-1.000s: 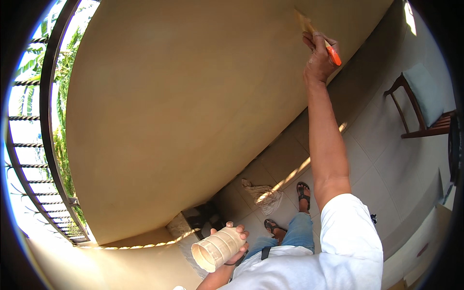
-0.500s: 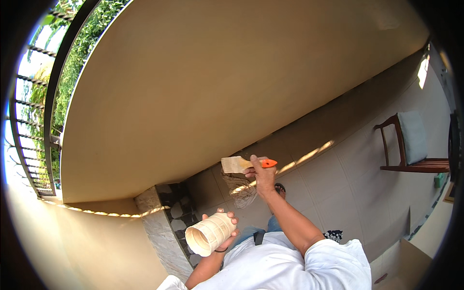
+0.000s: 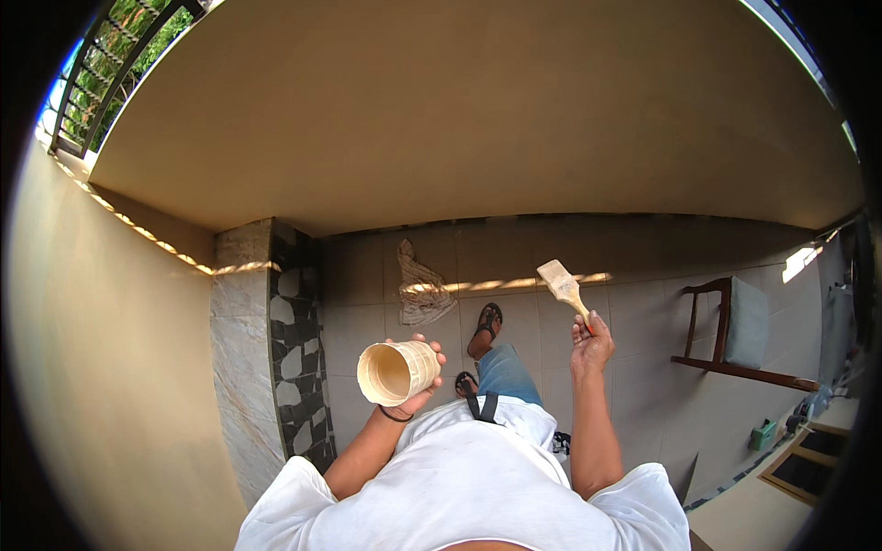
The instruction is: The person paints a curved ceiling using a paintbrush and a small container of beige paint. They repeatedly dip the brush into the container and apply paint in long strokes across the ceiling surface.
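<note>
A cream-coloured ribbed cup point(image 3: 424, 365) is tilted with its wide mouth toward the left, and my left hand point(image 3: 428, 397) wraps round it from the right and below. Its inside looks pale and partly shaded; I cannot tell how much it contains. Off to the right, my right hand point(image 3: 593, 343) closes round the handle of a flat paintbrush point(image 3: 562, 283). The brush's wide pale head points up and to the left, away from the cup. Most of its orange handle is hidden in my fingers.
A beige wall point(image 3: 487, 110) runs across the front. On the tiled floor lies a crumpled cloth point(image 3: 423, 289). Stone-patterned trim point(image 3: 294, 349) borders the left side. A wooden chair point(image 3: 721, 331) with a grey-blue cushion stands at right, a green box point(image 3: 763, 434) beyond it.
My view has swung to the right and my body has turned. The brush has moved from near the wall's lower edge to the right, its head now pointing up. Both hands keep their holds.
</note>
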Available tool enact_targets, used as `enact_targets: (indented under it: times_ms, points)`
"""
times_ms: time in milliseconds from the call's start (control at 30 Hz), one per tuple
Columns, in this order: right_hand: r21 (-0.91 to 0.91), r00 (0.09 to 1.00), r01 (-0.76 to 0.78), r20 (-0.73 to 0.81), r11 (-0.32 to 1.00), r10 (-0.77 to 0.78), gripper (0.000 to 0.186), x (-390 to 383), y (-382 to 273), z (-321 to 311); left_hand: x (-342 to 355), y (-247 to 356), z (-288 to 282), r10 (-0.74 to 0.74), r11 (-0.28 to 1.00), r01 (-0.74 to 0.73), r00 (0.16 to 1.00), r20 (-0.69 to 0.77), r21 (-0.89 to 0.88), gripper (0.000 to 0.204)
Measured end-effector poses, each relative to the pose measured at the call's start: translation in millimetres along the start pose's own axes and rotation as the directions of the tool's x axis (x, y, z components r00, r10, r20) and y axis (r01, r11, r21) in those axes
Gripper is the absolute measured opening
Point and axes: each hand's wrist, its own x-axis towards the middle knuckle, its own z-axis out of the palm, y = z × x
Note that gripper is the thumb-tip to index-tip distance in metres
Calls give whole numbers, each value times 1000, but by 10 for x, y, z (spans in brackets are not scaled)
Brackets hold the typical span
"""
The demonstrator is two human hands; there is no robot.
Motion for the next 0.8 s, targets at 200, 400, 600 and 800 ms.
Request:
enact_targets:
  times_ms: [200,400,600,800]
  points:
    - [208,934,-356,62,911,350,23,-417,53,-807,-535,-599,-450,93,995,-93,995,18,-19,62]
    - [-35,653,-630,518,776,553,27,-487,-112,-914,-675,-969,-717,207,978,-207,978,0,0,61]
    - [-467,694,-290,498,835,520,14,23,-337,-119,-515,-1089,-640,284,953,-279,958,-28,116,59]
    - [-653,868,269,483,708,116,22,1532,-982,992,103,-1361,-390,406,911,-404,914,-7,87,56]
